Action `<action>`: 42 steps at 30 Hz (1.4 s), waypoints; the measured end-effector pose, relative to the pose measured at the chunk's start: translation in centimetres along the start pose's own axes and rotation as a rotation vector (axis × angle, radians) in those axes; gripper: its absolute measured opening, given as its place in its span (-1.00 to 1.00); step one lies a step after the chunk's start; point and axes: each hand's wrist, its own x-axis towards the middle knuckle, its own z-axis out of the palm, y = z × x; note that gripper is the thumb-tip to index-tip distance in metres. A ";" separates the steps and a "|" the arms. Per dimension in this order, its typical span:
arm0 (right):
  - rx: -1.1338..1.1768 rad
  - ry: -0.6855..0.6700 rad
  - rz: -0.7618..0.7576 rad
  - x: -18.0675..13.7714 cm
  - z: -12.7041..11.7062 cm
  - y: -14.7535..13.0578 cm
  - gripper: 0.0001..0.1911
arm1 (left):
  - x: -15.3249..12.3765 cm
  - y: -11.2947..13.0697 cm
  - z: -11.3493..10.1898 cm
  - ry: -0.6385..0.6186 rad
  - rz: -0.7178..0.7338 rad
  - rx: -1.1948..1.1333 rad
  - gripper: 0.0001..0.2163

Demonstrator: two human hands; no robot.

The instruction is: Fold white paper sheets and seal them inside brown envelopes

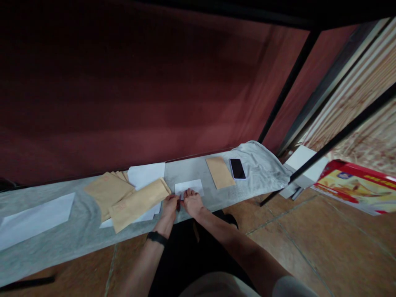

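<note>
A small white sheet of paper (pixel 188 186), seemingly folded, lies on the cloth-covered bench in front of me. My left hand (pixel 170 206) is closed at its near left corner, fingertips pinched on the edge. Right beside it, my right hand (pixel 192 203) presses on the paper with curled fingers that cover its near part. To the left, a stack of brown envelopes (pixel 139 203) overlaps more brown envelopes (pixel 108 189) and white sheets (pixel 148 174). A single brown envelope (pixel 220 172) lies flat to the right of my hands.
A phone (pixel 238 169) rests face up beyond the single envelope. Another long white sheet (pixel 37 218) lies at the bench's left. Grey cloth (pixel 262 169) bunches at the right end, near black metal bars (pixel 289 86). A red and yellow box (pixel 355 185) stands on the tiled floor.
</note>
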 end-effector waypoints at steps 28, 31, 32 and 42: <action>1.061 0.282 0.421 0.7 -0.9 5.3 -0.66 | -2.5 0.2 2.9 -0.262 0.056 -0.217 -0.56; 1.123 0.312 0.475 -0.4 0.3 6.3 -0.64 | -1.3 0.4 2.5 -0.207 0.235 -0.054 -0.44; 1.122 0.317 0.491 -0.7 0.6 6.8 -0.61 | -0.8 0.5 2.2 -0.192 0.294 0.034 -0.41; 0.480 0.244 0.209 -2.3 1.3 7.0 -0.50 | 0.5 -0.8 1.9 -0.115 0.511 0.692 -0.34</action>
